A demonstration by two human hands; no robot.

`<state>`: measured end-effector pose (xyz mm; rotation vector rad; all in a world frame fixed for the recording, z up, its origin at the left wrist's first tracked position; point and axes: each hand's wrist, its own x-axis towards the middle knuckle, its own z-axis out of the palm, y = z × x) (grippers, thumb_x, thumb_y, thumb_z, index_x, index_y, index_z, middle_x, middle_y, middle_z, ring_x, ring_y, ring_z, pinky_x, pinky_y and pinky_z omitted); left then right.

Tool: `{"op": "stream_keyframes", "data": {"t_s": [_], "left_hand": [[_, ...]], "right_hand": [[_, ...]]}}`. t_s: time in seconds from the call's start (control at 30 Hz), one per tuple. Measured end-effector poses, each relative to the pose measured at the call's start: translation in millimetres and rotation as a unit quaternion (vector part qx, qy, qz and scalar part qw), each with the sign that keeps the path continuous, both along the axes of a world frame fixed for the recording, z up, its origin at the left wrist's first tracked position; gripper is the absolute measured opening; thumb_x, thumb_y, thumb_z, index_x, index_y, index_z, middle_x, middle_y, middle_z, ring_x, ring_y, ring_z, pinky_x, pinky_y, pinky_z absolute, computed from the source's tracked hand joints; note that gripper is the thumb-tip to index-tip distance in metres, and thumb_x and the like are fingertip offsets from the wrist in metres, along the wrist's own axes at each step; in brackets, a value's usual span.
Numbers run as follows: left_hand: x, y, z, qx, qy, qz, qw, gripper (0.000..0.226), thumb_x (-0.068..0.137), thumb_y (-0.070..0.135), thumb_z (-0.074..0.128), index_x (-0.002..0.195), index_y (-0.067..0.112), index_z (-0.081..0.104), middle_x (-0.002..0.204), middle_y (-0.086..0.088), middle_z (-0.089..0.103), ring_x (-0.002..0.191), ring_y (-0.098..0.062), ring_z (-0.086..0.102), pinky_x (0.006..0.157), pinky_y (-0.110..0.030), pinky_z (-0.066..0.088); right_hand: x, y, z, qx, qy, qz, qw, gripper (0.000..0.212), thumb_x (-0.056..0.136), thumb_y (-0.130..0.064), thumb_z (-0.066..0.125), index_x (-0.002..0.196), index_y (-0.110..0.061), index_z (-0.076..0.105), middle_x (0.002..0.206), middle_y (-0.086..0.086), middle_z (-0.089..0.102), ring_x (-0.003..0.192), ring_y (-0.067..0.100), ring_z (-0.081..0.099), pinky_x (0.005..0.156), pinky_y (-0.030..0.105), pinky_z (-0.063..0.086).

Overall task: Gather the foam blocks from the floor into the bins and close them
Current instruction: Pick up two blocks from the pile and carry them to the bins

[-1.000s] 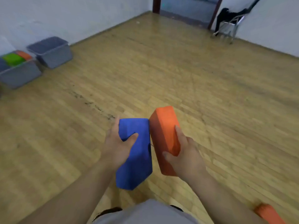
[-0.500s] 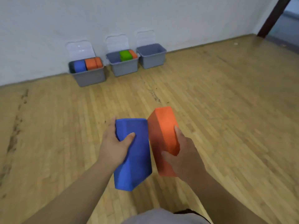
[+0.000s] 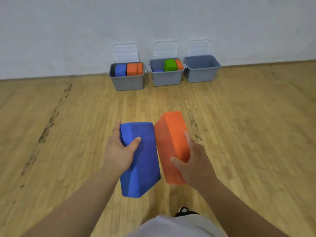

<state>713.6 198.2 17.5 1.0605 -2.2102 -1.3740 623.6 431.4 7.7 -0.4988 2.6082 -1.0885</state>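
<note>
While both forearms reach up from the bottom of the frame, the left hand [image 3: 119,151] grips a blue foam block [image 3: 143,166], thumb curled over its top face and fingers wrapped round its left edge. The right hand [image 3: 193,164] grips an orange foam block [image 3: 171,142] the same way, thumb on the near face, fingers along the right edge. Both blocks are held in the air at frame center, side by side & almost touching, over a wood floor [image 3: 248,134]. At upper center, 3 grey bins sit against a white wall. The left bin [image 3: 127,82] holds blue & orange blocks, the middle bin [image 3: 166,78] holds green, orange & a bit of blue, and the right bin [image 3: 201,73] shows only its grey inside. Clear lids [image 3: 125,53] stand open behind them. Judging by the one-handed holds, the blocks are prob. light, semi-soft, w/ a matte, grippy surface, and not fragile. The best hold looks like a wide pinch across the narrow thickness near mid-length. A hard squeeze may dent the foam but prob. won't damage it.
</note>
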Motion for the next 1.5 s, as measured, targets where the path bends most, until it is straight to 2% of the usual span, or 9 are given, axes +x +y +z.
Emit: {"op": "stream_keyframes", "data": {"t_s": [0.17,0.3,0.5,0.63,0.8,1.07,1.2,1.37,1.5], "left_hand": [[-91,9,14,0.001,-0.002,0.027,1.0,0.094,0.086,0.054,0.074,0.158,0.05,0.014,0.144,0.011,0.045,0.12,-0.009,0.052,0.103,-0.037,0.045],[-149,-1,17,-0.006,-0.011,0.028,1.0,0.093,0.087,0.053,0.074,0.159,0.048,0.015,0.141,0.009,0.047,0.115,-0.01,0.054,0.095,-0.032,0.044],[-257,-46,4,-0.017,-0.012,0.016,1.0,0.094,0.086,0.051,0.076,0.16,0.045,0.017,0.144,0.011,0.044,0.121,-0.008,0.049,0.1,-0.034,0.043],[-338,-91,-18,0.0,-0.011,0.0,1.0,0.095,0.085,0.053,0.076,0.158,0.048,0.016,0.141,0.011,0.048,0.123,-0.012,0.054,0.104,-0.042,0.048],[-448,-158,-23,0.007,-0.013,-0.025,1.0,0.095,0.087,0.046,0.078,0.161,0.039,0.019,0.138,0.014,0.05,0.119,-0.008,0.055,0.101,-0.036,0.047],[-608,-244,-6,-0.008,-0.028,-0.06,0.998,0.096,0.087,0.044,0.079,0.162,0.036,0.02,0.133,0.014,0.052,0.117,-0.011,0.056,0.1,-0.036,0.049],[-682,-274,-22,-0.002,-0.045,-0.048,0.998,0.097,0.084,0.05,0.078,0.16,0.043,0.018,0.141,0.012,0.05,0.125,-0.014,0.054,0.106,-0.044,0.049],[-780,-299,-35,0.005,-0.029,-0.004,1.0,0.095,0.087,0.041,0.079,0.161,0.039,0.02,0.138,0.016,0.048,0.119,-0.008,0.052,0.103,-0.036,0.046],[-853,-322,-35,0.02,-0.032,0.048,0.998,0.096,0.083,0.049,0.079,0.158,0.047,0.018,0.142,0.013,0.051,0.126,-0.014,0.055,0.105,-0.044,0.05]], "right_hand": [[-114,4,22,0.021,0.021,0.048,0.998,0.1,0.082,-0.059,0.069,0.156,-0.055,0.002,0.135,-0.006,0.042,0.122,0.016,0.05,0.103,0.044,0.048],[-183,-2,28,0.022,0.017,0.052,0.998,0.099,0.083,-0.059,0.069,0.155,-0.056,0.002,0.136,-0.007,0.041,0.121,0.015,0.049,0.102,0.044,0.049],[-280,-32,13,0.033,0.004,0.039,0.999,0.095,0.086,-0.058,0.066,0.157,-0.053,0.004,0.14,-0.005,0.04,0.127,0.018,0.047,0.107,0.046,0.045],[-353,-74,0,0.046,-0.014,0.021,0.999,0.095,0.088,-0.056,0.067,0.158,-0.051,0.003,0.144,-0.005,0.038,0.13,0.017,0.045,0.11,0.044,0.043],[-453,-138,-3,0.055,-0.034,0.008,0.998,0.093,0.088,-0.058,0.066,0.155,-0.059,0.001,0.147,-0.007,0.037,0.131,0.018,0.046,0.111,0.046,0.044],[-591,-217,6,0.037,-0.045,-0.026,0.998,0.095,0.087,-0.056,0.069,0.156,-0.058,0.003,0.143,-0.011,0.038,0.121,0.011,0.048,0.102,0.035,0.045],[-678,-246,-9,0.053,-0.056,-0.015,0.997,0.094,0.087,-0.057,0.068,0.156,-0.058,0.003,0.141,-0.007,0.039,0.121,0.015,0.049,0.103,0.038,0.047],[-804,-286,-27,0.044,-0.064,0.033,0.996,0.093,0.089,-0.053,0.068,0.157,-0.055,0.005,0.143,-0.004,0.037,0.123,0.018,0.047,0.105,0.042,0.046],[-907,-317,-19,0.059,-0.052,0.092,0.993,0.094,0.091,-0.051,0.07,0.161,-0.047,0.007,0.153,-0.004,0.035,0.132,0.02,0.045,0.11,0.043,0.042]]}}
